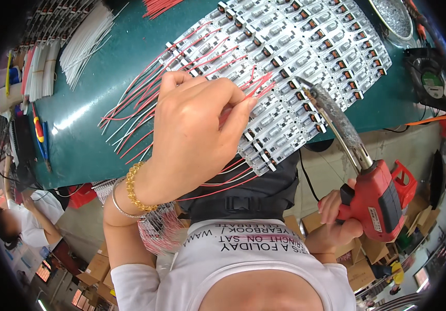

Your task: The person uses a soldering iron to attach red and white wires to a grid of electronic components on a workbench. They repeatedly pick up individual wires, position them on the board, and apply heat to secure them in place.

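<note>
My left hand [194, 116] is closed in a pinch over a panel of small circuit boards [306, 46]. Between its thumb and fingers is a small bunch of red wires [262, 83], their tips pointing at the board pads. My right hand [339, 220] grips a red and black soldering gun [376, 202] by its handle. The tool's long, stained metal tip [331, 106] reaches over the boards, a little to the right of the wire ends. Red and white wires [140, 98] fan out from the panel's left side, partly hidden behind my left hand.
A green table mat [90, 150] lies under everything. Bundled white wires [85, 46] and a screwdriver [38, 127] lie at left, more red wires [160, 6] at the far edge. A metal bowl [393, 18] and a black fan [430, 78] stand at right. Another person [31, 217] works at far left.
</note>
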The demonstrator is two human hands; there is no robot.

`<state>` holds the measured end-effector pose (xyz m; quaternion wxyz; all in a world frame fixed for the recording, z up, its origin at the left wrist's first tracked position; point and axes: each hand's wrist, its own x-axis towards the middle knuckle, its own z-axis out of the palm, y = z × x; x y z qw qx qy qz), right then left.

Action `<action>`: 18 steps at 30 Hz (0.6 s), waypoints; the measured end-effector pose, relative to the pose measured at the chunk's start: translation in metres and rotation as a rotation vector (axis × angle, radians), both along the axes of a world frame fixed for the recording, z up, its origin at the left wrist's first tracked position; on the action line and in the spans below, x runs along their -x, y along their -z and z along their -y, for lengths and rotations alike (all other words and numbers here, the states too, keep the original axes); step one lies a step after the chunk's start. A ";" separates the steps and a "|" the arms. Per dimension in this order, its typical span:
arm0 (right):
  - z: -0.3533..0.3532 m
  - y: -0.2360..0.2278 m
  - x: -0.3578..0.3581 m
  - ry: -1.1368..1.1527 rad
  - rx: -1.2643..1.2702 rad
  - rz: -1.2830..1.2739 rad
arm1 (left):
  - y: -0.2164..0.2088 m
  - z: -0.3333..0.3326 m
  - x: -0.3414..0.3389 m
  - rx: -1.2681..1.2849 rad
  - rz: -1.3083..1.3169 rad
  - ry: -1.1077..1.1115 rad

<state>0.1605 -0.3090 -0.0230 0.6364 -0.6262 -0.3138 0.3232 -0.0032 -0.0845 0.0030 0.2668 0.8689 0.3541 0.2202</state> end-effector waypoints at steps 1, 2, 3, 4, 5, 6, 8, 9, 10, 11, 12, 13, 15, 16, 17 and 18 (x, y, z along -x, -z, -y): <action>0.001 -0.001 0.000 -0.018 0.016 0.024 | 0.000 0.000 0.000 -0.004 -0.003 0.009; 0.001 -0.001 0.000 -0.035 0.015 0.009 | 0.000 -0.001 0.000 -0.008 -0.007 0.018; 0.001 -0.001 0.001 -0.053 0.013 -0.006 | 0.000 -0.001 0.000 -0.004 -0.007 0.021; 0.000 -0.001 0.002 -0.067 -0.006 -0.059 | 0.000 -0.002 0.000 0.000 -0.005 0.026; 0.000 -0.001 0.001 -0.088 -0.006 -0.084 | 0.001 -0.003 0.000 0.004 -0.003 0.031; 0.000 -0.001 0.001 -0.108 -0.007 -0.111 | 0.000 -0.003 0.000 0.004 -0.007 0.033; 0.001 -0.002 -0.002 -0.145 0.023 -0.094 | 0.000 -0.003 0.001 0.008 -0.014 0.035; 0.000 -0.003 -0.003 -0.154 0.032 -0.075 | 0.000 -0.004 0.001 0.004 -0.019 0.038; -0.001 -0.003 -0.001 -0.141 0.030 -0.041 | 0.000 -0.005 0.002 -0.001 -0.026 0.044; -0.003 -0.004 0.001 -0.129 0.028 -0.007 | 0.000 -0.005 0.002 -0.006 -0.033 0.049; -0.004 -0.005 0.004 -0.090 0.048 -0.004 | 0.000 -0.005 0.002 0.000 -0.033 0.049; -0.004 -0.007 0.007 -0.050 0.066 -0.002 | 0.000 -0.005 0.001 0.003 -0.033 0.051; -0.006 -0.009 0.010 -0.010 0.071 -0.009 | 0.001 -0.005 -0.001 0.006 -0.031 0.056; -0.009 -0.011 0.010 -0.016 0.058 -0.021 | 0.001 -0.005 0.000 0.006 -0.031 0.052; -0.003 -0.006 0.008 0.029 0.070 -0.008 | 0.000 -0.005 0.000 0.006 -0.031 0.049; 0.002 -0.003 0.006 0.074 0.083 0.003 | 0.000 -0.005 0.001 0.004 -0.030 0.046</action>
